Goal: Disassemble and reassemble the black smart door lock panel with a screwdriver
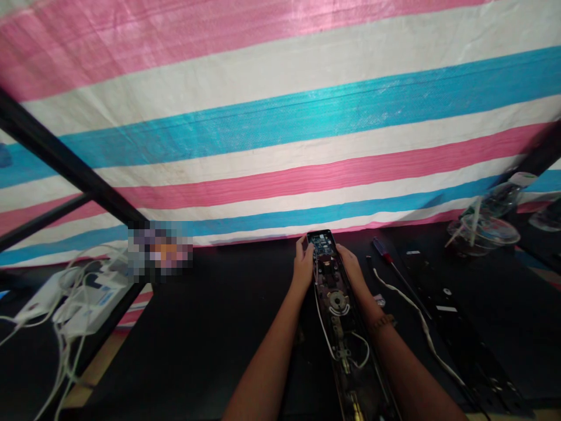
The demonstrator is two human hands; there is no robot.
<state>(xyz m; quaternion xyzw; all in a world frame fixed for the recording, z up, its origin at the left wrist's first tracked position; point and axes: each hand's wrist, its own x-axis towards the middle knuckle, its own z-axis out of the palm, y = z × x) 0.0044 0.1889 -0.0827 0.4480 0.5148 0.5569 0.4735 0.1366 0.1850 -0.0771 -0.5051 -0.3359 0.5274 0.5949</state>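
A long dark device housing [337,301] lies lengthwise in front of me, its inside exposed. A circuit board [322,242] sits at its far end, with a round metal part, thin white wires and brass-coloured fittings nearer me. On the left edge of that far end, my left hand [303,266] is closed, thumb at the board's side. My right hand [350,266] grips the opposite edge; its fingertips are partly hidden. The housing's near end runs out of view between my forearms.
To the right lie a screwdriver [383,250], a twisted pale cable [423,324] and a long black panel [456,327]. Clear plastic cups [486,231] stand at the back right. White adapters with tangled cords [94,298] are at left, beside a black metal post [65,152]. Striped sheeting [280,117] hangs behind the table.
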